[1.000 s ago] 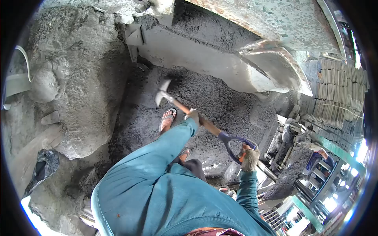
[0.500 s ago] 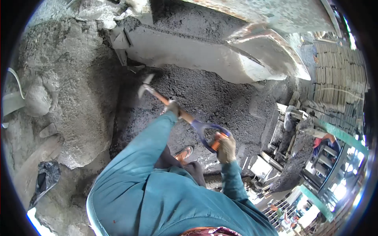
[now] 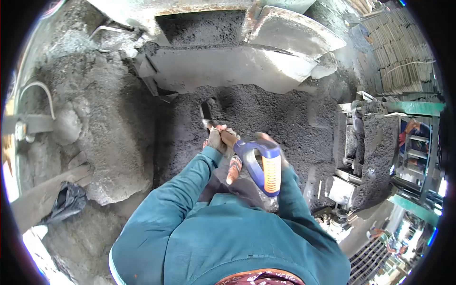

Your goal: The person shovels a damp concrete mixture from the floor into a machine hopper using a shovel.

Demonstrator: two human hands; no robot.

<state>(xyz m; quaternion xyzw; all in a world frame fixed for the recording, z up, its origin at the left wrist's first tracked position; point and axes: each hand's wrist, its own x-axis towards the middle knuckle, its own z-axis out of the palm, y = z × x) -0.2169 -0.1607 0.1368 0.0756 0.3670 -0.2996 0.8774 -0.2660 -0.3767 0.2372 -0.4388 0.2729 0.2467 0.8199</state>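
Observation:
A shovel (image 3: 229, 138) with a wooden shaft slants across the middle of the view. Low on its shaft, close to the blade (image 3: 205, 113), my left hand (image 3: 218, 138) is wrapped round the wood. The blade is tilted over dark, crumbly material (image 3: 285, 114). At the near end is a blue D-shaped handle with a bare orange grip (image 3: 271, 175). My right hand (image 3: 270, 138) is against the far side of the handle's blue frame, which hides most of its fingers. A sandalled foot (image 3: 233, 170) shows beneath the shaft.
Ahead lies a long, grey-coated metal trough (image 3: 213, 66). A rough, crusted mass (image 3: 109, 142) rises on the left, beside a black plastic bag (image 3: 69, 203). To the right are machinery (image 3: 349, 137), a green beam (image 3: 413, 108) and stacked flat pieces (image 3: 401, 52). Other people appear at far right.
The shovel's handle has swung up toward me and its blade has shifted right. My right hand has moved off the orange grip to the handle's far side. The view has turned.

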